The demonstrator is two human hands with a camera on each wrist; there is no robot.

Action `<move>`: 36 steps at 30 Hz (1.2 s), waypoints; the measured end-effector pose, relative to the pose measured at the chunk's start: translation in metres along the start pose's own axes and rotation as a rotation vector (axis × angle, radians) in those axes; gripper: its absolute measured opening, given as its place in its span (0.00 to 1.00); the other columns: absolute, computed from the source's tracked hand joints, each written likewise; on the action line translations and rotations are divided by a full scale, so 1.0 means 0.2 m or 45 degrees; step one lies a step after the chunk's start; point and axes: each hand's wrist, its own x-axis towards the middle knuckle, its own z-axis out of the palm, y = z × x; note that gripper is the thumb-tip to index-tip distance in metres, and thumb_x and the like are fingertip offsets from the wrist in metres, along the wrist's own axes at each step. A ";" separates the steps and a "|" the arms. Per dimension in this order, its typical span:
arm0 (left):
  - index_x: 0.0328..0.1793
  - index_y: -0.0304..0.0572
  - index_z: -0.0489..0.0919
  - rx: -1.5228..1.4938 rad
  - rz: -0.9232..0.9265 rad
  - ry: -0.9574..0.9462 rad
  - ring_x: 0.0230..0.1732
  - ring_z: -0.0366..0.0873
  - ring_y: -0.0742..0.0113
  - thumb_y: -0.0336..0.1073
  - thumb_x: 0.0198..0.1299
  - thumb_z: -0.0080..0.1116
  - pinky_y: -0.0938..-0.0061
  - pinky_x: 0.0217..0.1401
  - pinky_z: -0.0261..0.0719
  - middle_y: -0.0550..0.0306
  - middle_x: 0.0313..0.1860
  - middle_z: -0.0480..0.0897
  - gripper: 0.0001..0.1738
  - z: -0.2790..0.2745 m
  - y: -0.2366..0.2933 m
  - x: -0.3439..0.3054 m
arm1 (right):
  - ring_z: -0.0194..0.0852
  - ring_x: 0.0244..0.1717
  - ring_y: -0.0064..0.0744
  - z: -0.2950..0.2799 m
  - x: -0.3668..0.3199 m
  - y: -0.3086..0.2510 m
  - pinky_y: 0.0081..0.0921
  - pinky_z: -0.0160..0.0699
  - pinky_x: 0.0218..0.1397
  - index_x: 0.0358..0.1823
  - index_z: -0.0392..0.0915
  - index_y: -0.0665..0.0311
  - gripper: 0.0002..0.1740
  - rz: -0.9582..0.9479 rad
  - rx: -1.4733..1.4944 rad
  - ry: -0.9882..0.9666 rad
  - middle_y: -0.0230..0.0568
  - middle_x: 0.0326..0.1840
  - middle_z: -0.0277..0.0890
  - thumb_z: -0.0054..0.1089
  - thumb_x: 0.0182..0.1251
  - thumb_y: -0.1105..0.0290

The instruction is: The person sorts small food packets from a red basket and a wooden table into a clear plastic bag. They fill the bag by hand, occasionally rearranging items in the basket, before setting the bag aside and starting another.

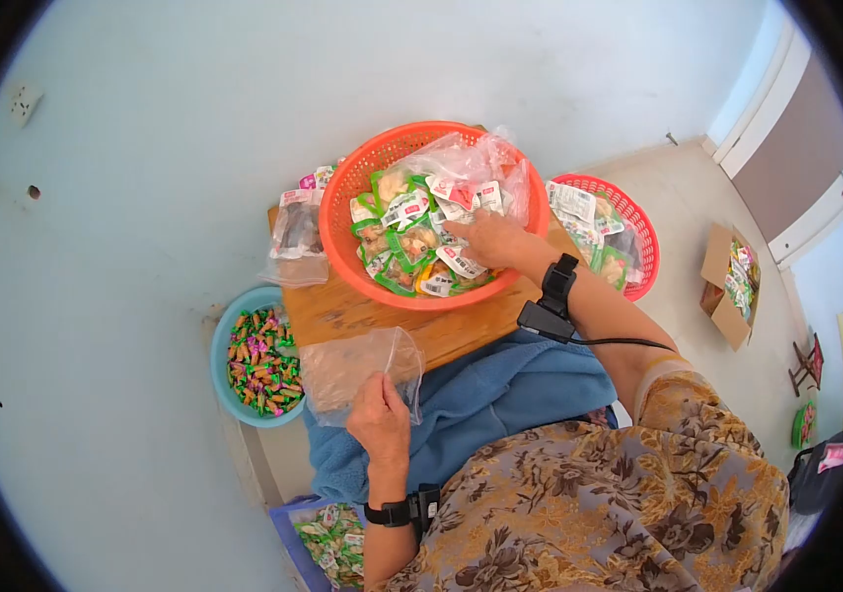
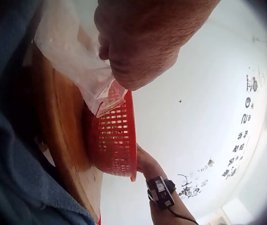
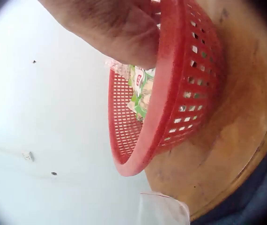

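In the head view, my left hand (image 1: 379, 419) pinches the edge of a clear plastic bag (image 1: 352, 370) over my lap, at the front of the wooden table. My right hand (image 1: 488, 240) reaches inside a large red plastic basket (image 1: 342, 261), its fingers stretched among snack packets (image 1: 411, 242) with green and white wrappers. Some fingertips are hidden by the packets. The left wrist view shows the bag (image 2: 72, 61) hanging beneath my left hand (image 2: 138, 42). Over the basket rim (image 3: 157, 108) in the right wrist view, my right hand (image 3: 119, 28) dips inward.
Crumpled clear plastic (image 1: 515, 187) lies inside the basket's far side. A second red basket (image 1: 650, 247) of packets stands right of the wooden table (image 1: 342, 306). A blue basin (image 1: 224, 380) of wrapped sweets sits left. Packaged goods (image 1: 295, 237) lie beside the basket; a cardboard box (image 1: 712, 286) is farther right.
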 end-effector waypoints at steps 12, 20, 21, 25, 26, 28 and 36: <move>0.41 0.39 0.83 0.031 -0.030 -0.046 0.34 0.83 0.45 0.29 0.62 0.62 0.59 0.35 0.81 0.45 0.34 0.85 0.04 -0.05 0.03 0.00 | 0.83 0.43 0.60 0.03 0.13 0.04 0.52 0.81 0.46 0.56 0.67 0.66 0.22 0.086 0.226 0.224 0.58 0.40 0.82 0.62 0.63 0.69; 0.41 0.37 0.83 -0.063 -0.147 -0.053 0.33 0.83 0.44 0.30 0.63 0.61 0.60 0.35 0.81 0.44 0.34 0.85 0.05 -0.05 0.04 -0.01 | 0.81 0.36 0.52 -0.07 -0.02 0.11 0.44 0.77 0.38 0.46 0.67 0.63 0.17 0.185 0.479 0.679 0.55 0.33 0.79 0.63 0.57 0.77; 0.41 0.37 0.84 -0.091 -0.227 -0.083 0.33 0.83 0.44 0.30 0.63 0.61 0.60 0.35 0.80 0.44 0.33 0.85 0.05 -0.04 0.03 -0.01 | 0.81 0.33 0.44 -0.09 -0.07 0.11 0.35 0.76 0.36 0.43 0.67 0.63 0.17 0.125 0.652 0.804 0.50 0.30 0.78 0.65 0.56 0.78; 0.41 0.37 0.84 -0.124 -0.233 -0.116 0.33 0.83 0.44 0.31 0.64 0.61 0.60 0.34 0.80 0.43 0.32 0.84 0.05 -0.01 0.04 0.02 | 0.81 0.33 0.29 -0.18 -0.29 0.07 0.28 0.76 0.33 0.44 0.66 0.62 0.16 0.081 1.422 0.508 0.41 0.32 0.80 0.63 0.59 0.80; 0.41 0.37 0.84 -0.121 -0.216 -0.092 0.32 0.83 0.44 0.31 0.64 0.61 0.60 0.34 0.80 0.43 0.32 0.84 0.05 0.01 0.03 0.02 | 0.80 0.34 0.23 -0.16 -0.33 0.07 0.24 0.74 0.33 0.43 0.66 0.61 0.16 0.065 1.598 0.422 0.36 0.32 0.79 0.65 0.60 0.79; 0.41 0.37 0.84 -0.113 -0.197 -0.082 0.31 0.83 0.44 0.31 0.64 0.61 0.60 0.33 0.79 0.43 0.31 0.84 0.06 0.02 0.05 0.03 | 0.78 0.36 0.17 -0.11 -0.40 0.05 0.21 0.73 0.33 0.42 0.66 0.60 0.16 0.061 1.783 0.330 0.32 0.33 0.79 0.66 0.61 0.79; 0.40 0.37 0.83 -0.162 -0.187 -0.069 0.27 0.81 0.45 0.31 0.64 0.62 0.60 0.30 0.77 0.43 0.27 0.82 0.05 0.04 0.10 0.07 | 0.82 0.52 0.23 0.03 -0.58 -0.10 0.25 0.80 0.56 0.68 0.64 0.66 0.31 -0.211 2.406 0.152 0.42 0.55 0.82 0.65 0.64 0.80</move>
